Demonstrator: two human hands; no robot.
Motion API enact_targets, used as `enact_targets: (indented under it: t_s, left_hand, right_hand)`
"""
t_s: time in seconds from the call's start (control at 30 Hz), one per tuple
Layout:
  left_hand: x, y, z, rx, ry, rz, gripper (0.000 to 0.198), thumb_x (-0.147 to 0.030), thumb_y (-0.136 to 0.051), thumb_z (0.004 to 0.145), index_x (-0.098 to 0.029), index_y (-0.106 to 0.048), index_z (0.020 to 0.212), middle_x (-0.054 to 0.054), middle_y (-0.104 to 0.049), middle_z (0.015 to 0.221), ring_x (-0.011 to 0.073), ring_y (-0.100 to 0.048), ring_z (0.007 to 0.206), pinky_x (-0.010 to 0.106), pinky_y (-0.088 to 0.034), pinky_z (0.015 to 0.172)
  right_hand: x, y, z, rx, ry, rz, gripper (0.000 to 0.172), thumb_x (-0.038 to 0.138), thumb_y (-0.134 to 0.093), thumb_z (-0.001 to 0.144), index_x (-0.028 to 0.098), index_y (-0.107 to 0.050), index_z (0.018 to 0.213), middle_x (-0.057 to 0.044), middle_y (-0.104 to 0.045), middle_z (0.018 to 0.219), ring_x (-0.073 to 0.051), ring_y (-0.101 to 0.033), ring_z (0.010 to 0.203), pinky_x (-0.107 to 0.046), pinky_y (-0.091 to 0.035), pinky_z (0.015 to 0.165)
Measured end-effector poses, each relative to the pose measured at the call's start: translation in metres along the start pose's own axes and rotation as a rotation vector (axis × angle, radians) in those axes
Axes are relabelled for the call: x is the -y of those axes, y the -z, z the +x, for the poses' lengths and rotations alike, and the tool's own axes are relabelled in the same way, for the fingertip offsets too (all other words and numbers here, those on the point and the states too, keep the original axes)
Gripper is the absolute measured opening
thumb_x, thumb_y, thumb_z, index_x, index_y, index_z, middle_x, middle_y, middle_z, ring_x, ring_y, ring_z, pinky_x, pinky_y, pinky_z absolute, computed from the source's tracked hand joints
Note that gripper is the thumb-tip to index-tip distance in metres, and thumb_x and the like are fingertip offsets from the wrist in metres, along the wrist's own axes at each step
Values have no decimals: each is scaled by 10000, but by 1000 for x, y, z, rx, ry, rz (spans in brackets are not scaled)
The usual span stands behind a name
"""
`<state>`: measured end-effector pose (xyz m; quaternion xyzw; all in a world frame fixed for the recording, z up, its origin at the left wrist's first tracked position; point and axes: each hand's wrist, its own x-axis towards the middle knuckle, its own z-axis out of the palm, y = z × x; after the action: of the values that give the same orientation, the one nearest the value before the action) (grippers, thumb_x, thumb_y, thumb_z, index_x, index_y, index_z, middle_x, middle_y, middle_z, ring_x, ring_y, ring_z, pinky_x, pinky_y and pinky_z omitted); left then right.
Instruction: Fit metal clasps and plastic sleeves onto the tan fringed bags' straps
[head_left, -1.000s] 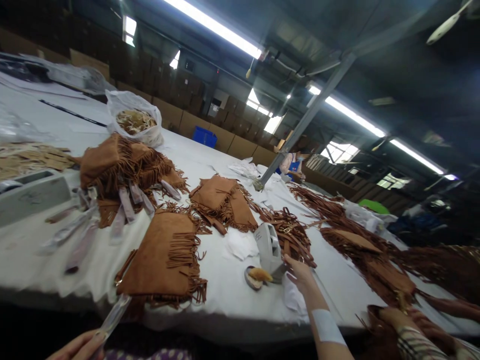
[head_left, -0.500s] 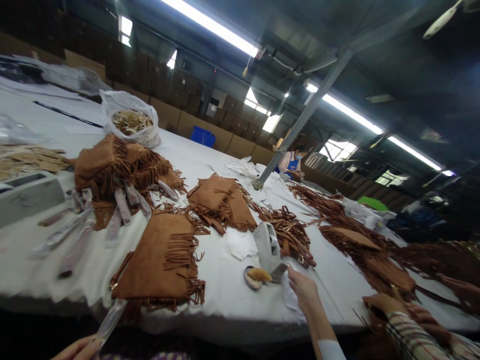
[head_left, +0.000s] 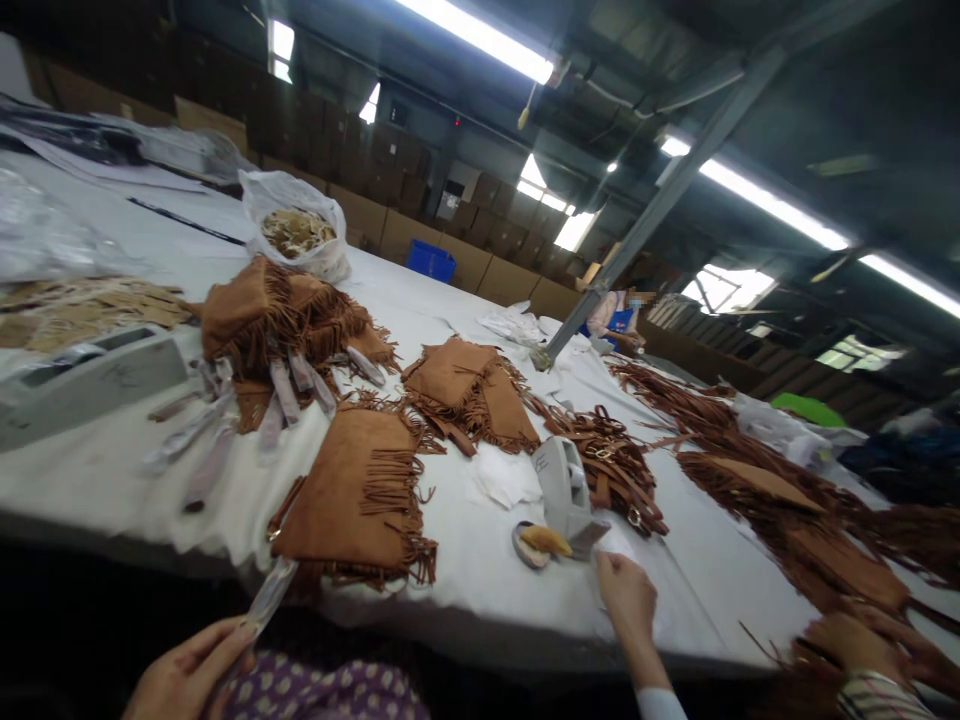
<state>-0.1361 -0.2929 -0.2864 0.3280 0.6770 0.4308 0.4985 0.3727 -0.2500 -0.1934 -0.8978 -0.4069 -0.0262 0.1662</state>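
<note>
A brown fringed suede bag (head_left: 349,495) lies flat near the table's front edge. From its lower left corner a clear plastic-wrapped strip (head_left: 271,592) hangs over the edge, and my left hand (head_left: 196,665) pinches the strip's end. To the right stands a grey tape dispenser (head_left: 559,485). Just in front of its near end is my right hand (head_left: 628,600), fingers curled closed; whatever they may hold is too small to make out. Beside the dispenser sits a small round dish (head_left: 528,548) with a yellowish piece on it.
More fringed bags (head_left: 469,390) and a pile of brown straps (head_left: 611,455) lie behind. A second dispenser (head_left: 97,385) stands left, near a plastic bag (head_left: 296,225) of pale scraps. At right, a co-worker's hands (head_left: 855,645) handle brown pieces; another person (head_left: 615,320) works farther back.
The camera view has turned, so the table's things sit farther right in it. My right hand has drawn slightly toward me from the dispenser, its fingers more curled. My left hand keeps its pinch.
</note>
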Motion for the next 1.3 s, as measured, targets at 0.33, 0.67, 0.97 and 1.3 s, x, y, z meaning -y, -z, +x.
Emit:
enact_targets:
  t_s: [0.33, 0.67, 0.97, 1.3]
  left_hand:
    - [-9, -4, 1, 88, -63, -130, 472, -581, -615, 695, -121, -665, 794, -17, -581, 548, 59, -387, 353, 196, -252, 370]
    - [-16, -1, -5, 71, -173, 1, 435, -536, -562, 764, -124, -685, 826, -27, -539, 559, 71, -403, 410, 201, -300, 411]
    - [-17, 0, -1, 147, -98, -107, 462, -535, -549, 777, -118, -666, 939, -62, -448, 492, 63, -332, 391, 193, -247, 390]
    - [-17, 0, 0, 85, -182, -46, 375, -521, -521, 791, -161, -622, 761, -25, -580, 601, 90, -459, 478, 207, -334, 467]
  right_hand:
    - [120, -59, -145, 609, 335, 566, 305, 550, -604, 641, 257, -686, 659, -45, -682, 667, -264, -596, 696, -337, -439, 672]
    - [254, -74, -246, 1059, 626, 971, 354, 485, -599, 782, 169, -638, 628, 3, -550, 556, -127, -451, 535, -228, -346, 501]
    - [266, -94, -248, 1002, 758, 878, 381, 473, -534, 824, 166, -624, 617, 4, -563, 569, -135, -470, 560, -222, -355, 515]
    - [277, -95, -257, 907, 649, 719, 399, 452, -549, 765, 155, -535, 498, 11, -492, 485, -115, -429, 492, -228, -287, 472]
